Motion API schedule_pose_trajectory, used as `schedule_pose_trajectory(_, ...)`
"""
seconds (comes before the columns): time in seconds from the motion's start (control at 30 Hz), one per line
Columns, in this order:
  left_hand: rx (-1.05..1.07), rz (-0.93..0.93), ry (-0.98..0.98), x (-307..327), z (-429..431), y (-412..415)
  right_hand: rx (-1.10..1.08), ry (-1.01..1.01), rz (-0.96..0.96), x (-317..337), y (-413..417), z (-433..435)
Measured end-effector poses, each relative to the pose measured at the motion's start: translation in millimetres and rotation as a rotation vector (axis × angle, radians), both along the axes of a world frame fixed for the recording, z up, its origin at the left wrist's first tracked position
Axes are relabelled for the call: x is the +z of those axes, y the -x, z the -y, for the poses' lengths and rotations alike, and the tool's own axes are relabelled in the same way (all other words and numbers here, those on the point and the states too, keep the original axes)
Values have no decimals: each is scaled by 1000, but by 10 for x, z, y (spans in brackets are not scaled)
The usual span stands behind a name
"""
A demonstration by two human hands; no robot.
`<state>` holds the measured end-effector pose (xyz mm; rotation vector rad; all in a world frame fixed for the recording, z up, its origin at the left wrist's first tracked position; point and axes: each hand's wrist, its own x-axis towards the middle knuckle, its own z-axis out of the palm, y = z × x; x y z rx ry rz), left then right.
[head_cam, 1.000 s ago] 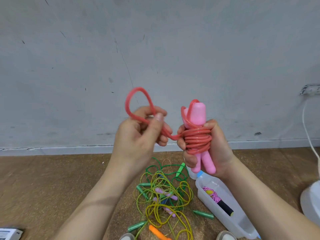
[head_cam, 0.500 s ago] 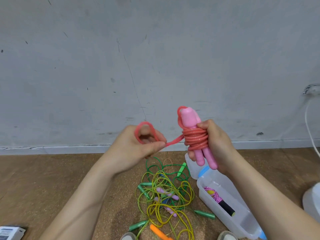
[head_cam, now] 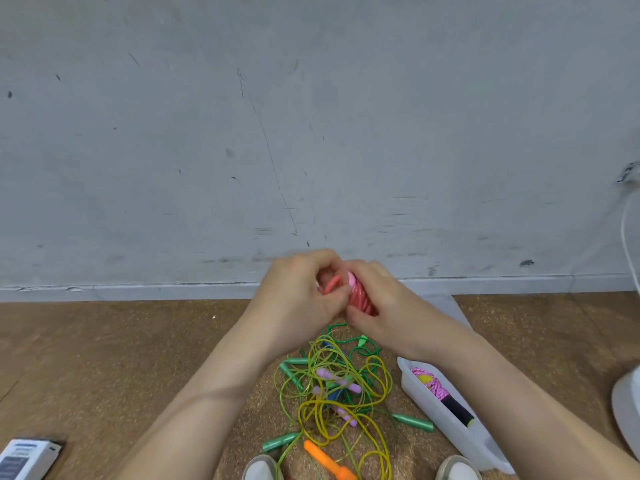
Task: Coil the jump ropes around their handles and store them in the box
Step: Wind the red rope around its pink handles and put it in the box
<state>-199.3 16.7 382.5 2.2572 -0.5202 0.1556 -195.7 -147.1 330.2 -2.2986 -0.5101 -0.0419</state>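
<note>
Both hands meet in mid-air, centre of view, above the floor. Right hand grips the pink jump rope, fingers curled round its coiled bundle. Left hand pinches the loose rope end against the coil. The box lies near right; tangled ropes are just left of it.
</note>
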Motion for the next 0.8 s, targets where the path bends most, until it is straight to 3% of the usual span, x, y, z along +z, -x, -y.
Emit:
schedule_pose_trajectory(0.13, 41, -41, 93, -12, 61, 9, -15, -152, -89, 54, 54, -77)
schedule_pose_trajectory(0.23, 9, -252, 240, 69, 35, -3, -114, -160, -70, 67, 59, -102)
schedule_pose_trajectory(0.33, -97, -392, 327, 151, -56, -14, -31, -116, -121, 155, 28, 21)
schedule_pose_trajectory(0.53, -217, -215, 43, 178, -248, -110, 201, -23, -298, 276, 44, 183)
schedule_pose_trajectory(0.67, -249, -79, -185, 175, -248, -83, 244, -32, -391, 306, 55, 197)
schedule_pose_trajectory(0.8, -200, -98, -312, 252, -279, -47, 245, -64, -440, 340, 33, 257)
